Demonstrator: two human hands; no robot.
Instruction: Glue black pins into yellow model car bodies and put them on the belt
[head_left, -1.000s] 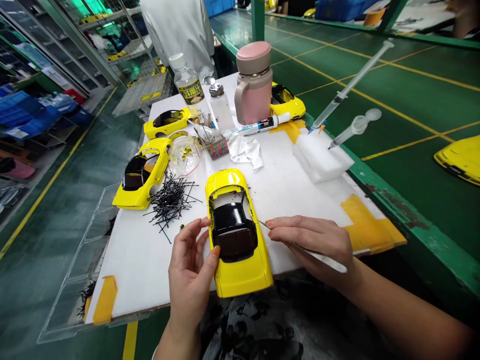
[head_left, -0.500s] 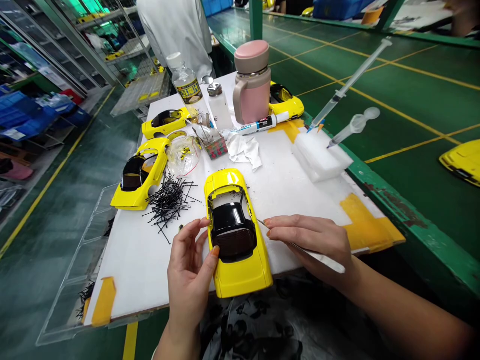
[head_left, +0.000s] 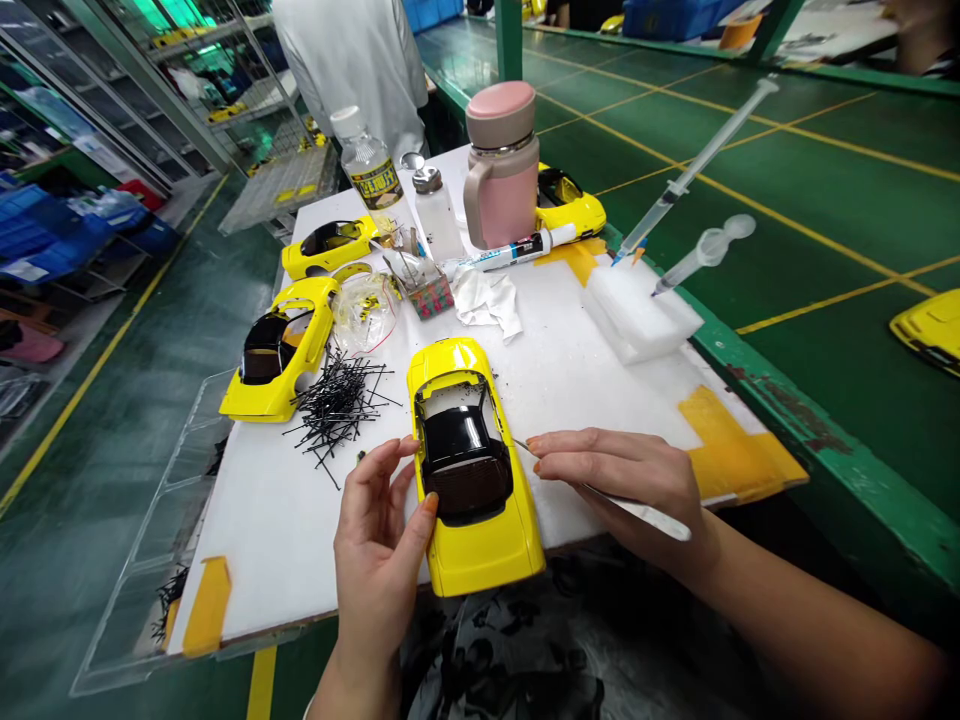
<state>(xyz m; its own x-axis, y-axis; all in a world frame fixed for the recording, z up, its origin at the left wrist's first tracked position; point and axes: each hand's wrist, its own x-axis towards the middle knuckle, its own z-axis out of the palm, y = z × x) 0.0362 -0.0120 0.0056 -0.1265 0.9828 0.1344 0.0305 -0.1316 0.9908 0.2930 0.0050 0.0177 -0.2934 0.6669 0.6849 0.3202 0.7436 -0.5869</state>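
A yellow toy car body (head_left: pixel 487 550) with a black roof lies in front of me on the white board (head_left: pixel 285 560). My left hand (head_left: pixel 382 520) grips its left side, thumb on top by the rear window and fingers along the edge. Held like a pen in my right hand (head_left: pixel 615 475) is a pair of slim metal tweezers (head_left: pixel 652 520). Their tip reaches the car's right side, near the roof edge; whether it touches is too small to tell. Left of the car lies a heap of thin black pins (head_left: pixel 337 405).
More yellow car bodies (head_left: pixel 281 350) lie at the left. Behind stand a clear bottle (head_left: pixel 375 180), a small dispenser (head_left: pixel 436 215), a pink mug (head_left: pixel 506 185) and a marker (head_left: pixel 510 250). Two syringes (head_left: pixel 697 150) stick in a foam block (head_left: pixel 637 310). A green ledge (head_left: pixel 810 430) borders the right.
Both hands, the tweezers and the held car body stay in nearly the same place. The yellow car at the far right edge has shifted slightly to the right.
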